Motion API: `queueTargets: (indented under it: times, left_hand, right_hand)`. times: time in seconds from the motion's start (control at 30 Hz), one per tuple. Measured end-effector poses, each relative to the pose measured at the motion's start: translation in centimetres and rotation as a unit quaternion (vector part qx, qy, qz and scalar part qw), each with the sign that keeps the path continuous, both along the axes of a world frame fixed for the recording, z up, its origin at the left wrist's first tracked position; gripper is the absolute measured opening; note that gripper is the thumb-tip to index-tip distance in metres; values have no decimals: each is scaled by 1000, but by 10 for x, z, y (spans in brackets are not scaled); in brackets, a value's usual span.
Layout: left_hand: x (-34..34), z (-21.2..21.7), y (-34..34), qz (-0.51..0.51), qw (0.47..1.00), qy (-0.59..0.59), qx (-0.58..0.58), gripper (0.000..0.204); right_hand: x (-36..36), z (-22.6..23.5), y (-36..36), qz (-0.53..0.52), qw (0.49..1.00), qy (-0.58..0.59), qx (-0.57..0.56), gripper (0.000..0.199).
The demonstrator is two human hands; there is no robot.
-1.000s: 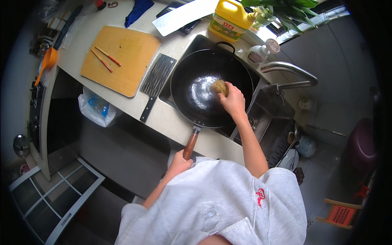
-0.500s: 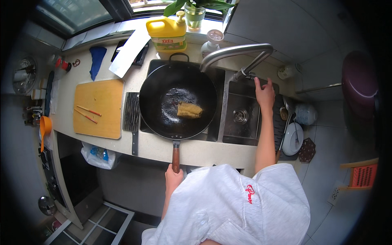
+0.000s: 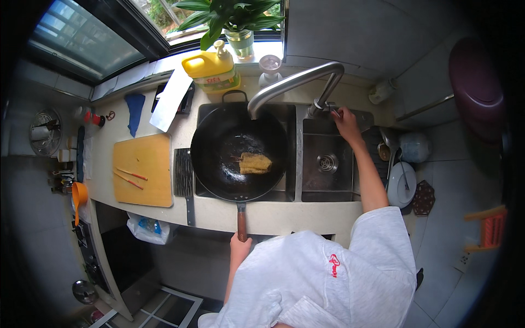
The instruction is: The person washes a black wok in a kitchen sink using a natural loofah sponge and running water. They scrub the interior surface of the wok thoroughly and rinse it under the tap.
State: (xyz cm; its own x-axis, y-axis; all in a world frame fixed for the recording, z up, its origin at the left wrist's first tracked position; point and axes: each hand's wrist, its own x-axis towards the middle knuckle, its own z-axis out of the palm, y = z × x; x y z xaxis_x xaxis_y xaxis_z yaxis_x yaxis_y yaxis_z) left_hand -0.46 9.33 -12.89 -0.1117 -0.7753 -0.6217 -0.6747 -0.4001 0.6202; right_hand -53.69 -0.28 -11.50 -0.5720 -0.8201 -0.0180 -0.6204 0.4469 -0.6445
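A black wok (image 3: pixel 219 145) sits over the left sink basin, its long handle pointing toward me. My left hand (image 3: pixel 239 249) is wrapped round the wooden end of that wok handle (image 3: pixel 241 223). Inside the wok, right of its middle, lies a tan, rough-looking scrubbing pad (image 3: pixel 255 163). The curved metal faucet (image 3: pixel 298 83) reaches over the wok's far right side, and no water shows at its spout. At the faucet's base, my right hand (image 3: pixel 346 123) has its fingers closed on the small lever (image 3: pixel 332 110). Below that arm is the right sink basin (image 3: pixel 322 183).
Left of the wok are a cleaver (image 3: pixel 184 175) and a cutting board (image 3: pixel 156 188) with red-ended chopsticks (image 3: pixel 131 177). A yellow jug (image 3: pixel 213 71), a pump bottle (image 3: pixel 269 70) and a potted plant (image 3: pixel 240 44) stand behind. A white plate (image 3: pixel 401 185) is at the right.
My right hand has gone from spread fingers beside the faucet base to a grip on its lever. My left hand stays on the wok handle. The whole view has shifted.
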Motion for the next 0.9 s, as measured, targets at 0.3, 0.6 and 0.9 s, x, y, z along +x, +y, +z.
queueTargets:
  times: [0.3,0.6,0.9]
  left_hand:
    - [-12,15,-5,21,999,22,17,18]
    - [-11,15,-3,76,994,28,76,18]
    - [-7,10,-4,30,998,27,41,18]
  right_hand:
    - [-23,-19,-24,123,977,-14,-172,32]
    - [-65,-64,-88,-63,988,-33,139,42]
    - [-29,-73,-52,-239,913,-330,-24,37]
